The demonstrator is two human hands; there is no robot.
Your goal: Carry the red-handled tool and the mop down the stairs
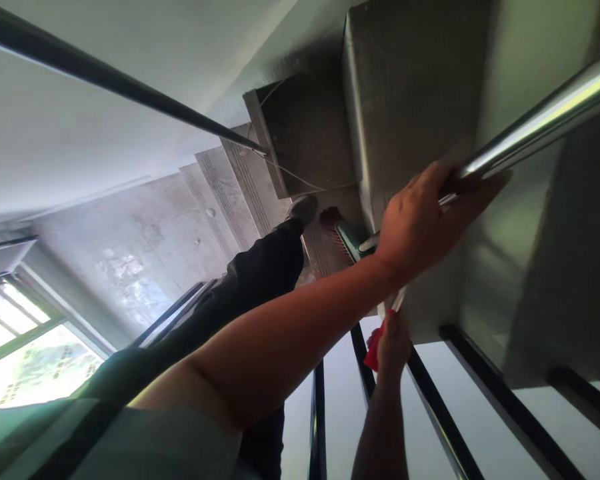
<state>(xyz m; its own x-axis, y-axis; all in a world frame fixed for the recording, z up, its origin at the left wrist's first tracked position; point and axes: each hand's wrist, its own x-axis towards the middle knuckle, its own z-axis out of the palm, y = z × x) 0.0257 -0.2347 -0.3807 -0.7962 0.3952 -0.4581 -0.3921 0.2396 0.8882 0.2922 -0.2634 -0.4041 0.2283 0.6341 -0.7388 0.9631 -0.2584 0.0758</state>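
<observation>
The view is strongly tilted on a staircase. My left hand (420,227) reaches out from the lower left and is wrapped around a shiny metal handrail (545,113). Below it, my right hand (393,343) grips the red end of a broom's handle (374,350). The thin shaft runs up to the broom's green head with red bristles (341,232), which rests against the grey steps beside my shoe (303,208). My dark trouser leg (260,273) stretches toward that shoe.
Grey ribbed concrete steps (230,187) lead to a stained landing (140,240). Black balusters (480,380) stand under the handrail. A dark rail (105,73) crosses the upper left. A bright window (30,360) is at the lower left.
</observation>
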